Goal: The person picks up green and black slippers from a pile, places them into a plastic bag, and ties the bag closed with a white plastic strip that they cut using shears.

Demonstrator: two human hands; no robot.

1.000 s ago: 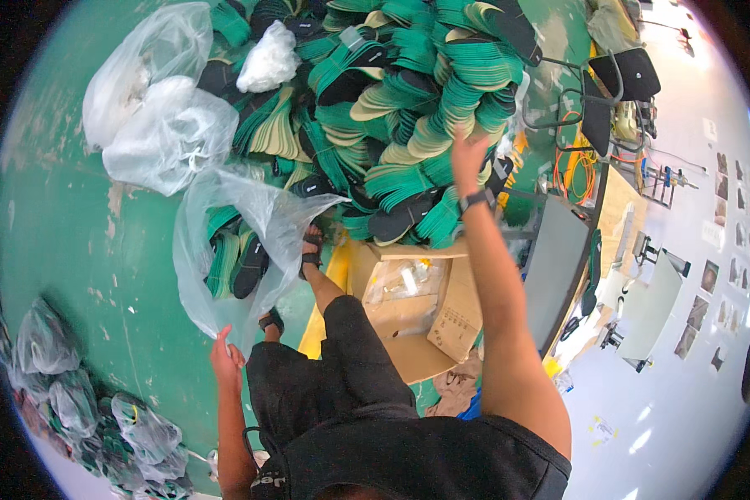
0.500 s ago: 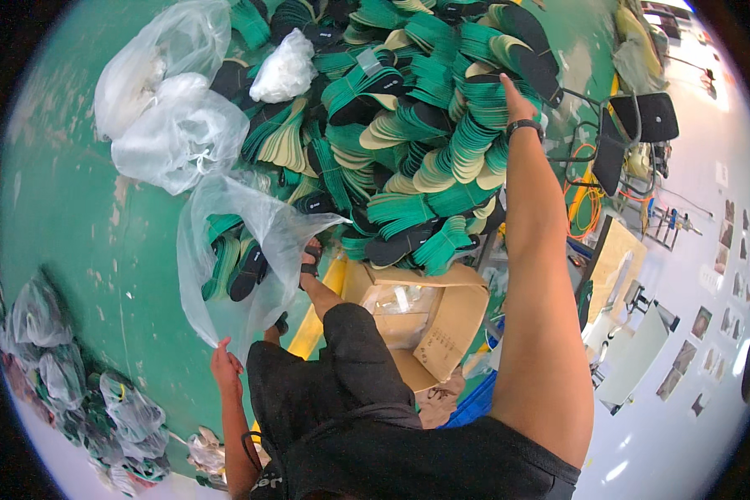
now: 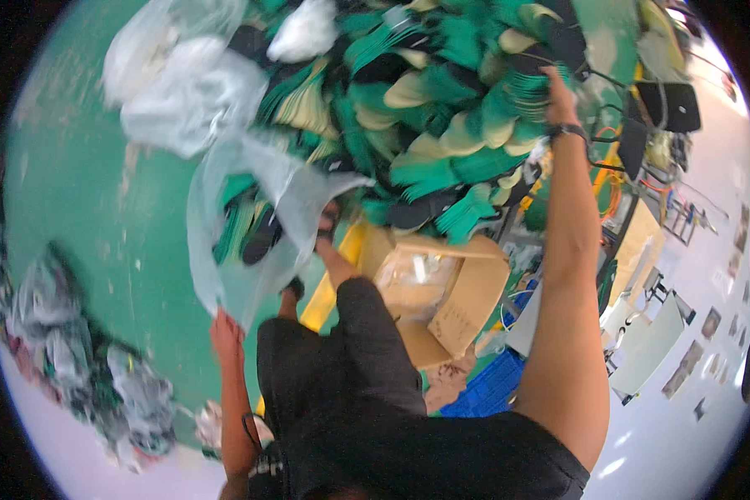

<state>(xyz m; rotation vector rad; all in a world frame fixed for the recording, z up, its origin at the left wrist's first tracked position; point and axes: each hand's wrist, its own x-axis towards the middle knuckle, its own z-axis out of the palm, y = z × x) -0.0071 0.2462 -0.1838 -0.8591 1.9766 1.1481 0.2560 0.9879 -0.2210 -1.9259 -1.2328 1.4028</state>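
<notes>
My left hand [image 3: 227, 335] is closed on the lower edge of a clear plastic bag [image 3: 204, 275]. The bag stands wide-mouthed on the floor, with green and black shoe insoles [image 3: 262, 237] inside it. Far to the right, my right arm stretches out over a large pile of insoles [image 3: 442, 158], green, cream and black. There my right hand [image 3: 561, 104], with a dark band at the wrist, grips a fanned stack of green insoles [image 3: 525, 93] at its right side. Motion blurs these fingers, and part of them is hidden by the stack.
An open cardboard box [image 3: 475, 304] holding clear plastic stands by my legs. Filled, whitish plastic bags [image 3: 187, 100] lie at the far left; more bags [image 3: 46, 292] sit at the lower left. A black chair [image 3: 668, 107] and a blue crate [image 3: 485, 387] are on the right.
The view has shifted, and the scene sits higher and further right. My right hand has moved right along with the green stack. My left hand's fingers have drawn tighter on the bag edge.
</notes>
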